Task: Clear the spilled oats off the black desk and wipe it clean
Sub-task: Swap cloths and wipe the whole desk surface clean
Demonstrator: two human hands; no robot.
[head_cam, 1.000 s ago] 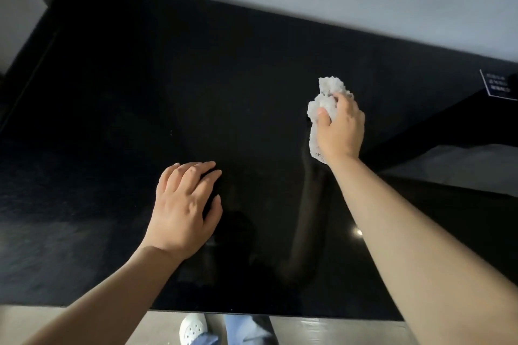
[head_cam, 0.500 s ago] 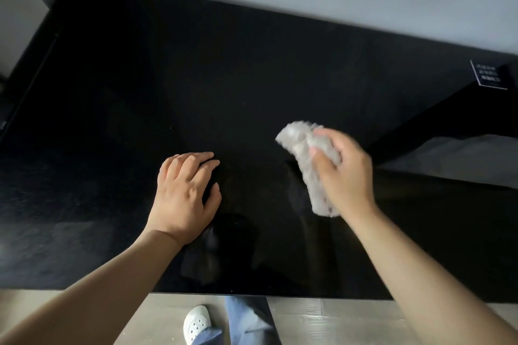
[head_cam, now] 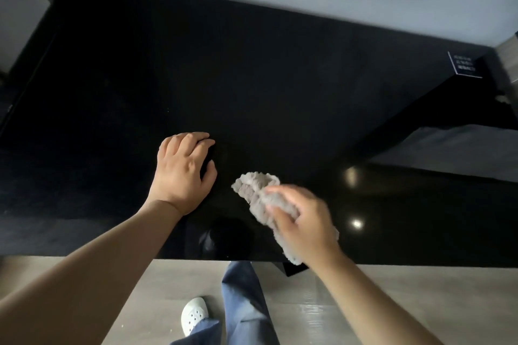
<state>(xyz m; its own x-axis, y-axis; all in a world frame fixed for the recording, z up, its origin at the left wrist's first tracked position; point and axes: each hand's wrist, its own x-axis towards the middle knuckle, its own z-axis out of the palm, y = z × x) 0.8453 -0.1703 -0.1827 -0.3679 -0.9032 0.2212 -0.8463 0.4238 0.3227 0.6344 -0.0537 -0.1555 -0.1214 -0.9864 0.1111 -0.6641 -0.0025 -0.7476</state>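
Note:
The glossy black desk [head_cam: 252, 78] fills most of the head view. My right hand [head_cam: 304, 224] grips a crumpled white paper towel [head_cam: 256, 187] near the desk's front edge, right of centre; the hand is blurred with motion. My left hand [head_cam: 183, 171] rests on the desk just left of the towel, fingers lightly bent and holding nothing. A tiny pale speck [head_cam: 167, 109] lies on the surface beyond the left hand. No oats show plainly elsewhere.
A grey wall runs behind the desk. A small dark label [head_cam: 464, 64] sits at the far right corner. Below the front edge are the wooden floor [head_cam: 322, 314], a jeans leg [head_cam: 244, 302] and a white shoe [head_cam: 194, 315].
My right hand has dragged the paper towel from the far middle of the desk toward the front edge and to the left. The left hand has stayed in place.

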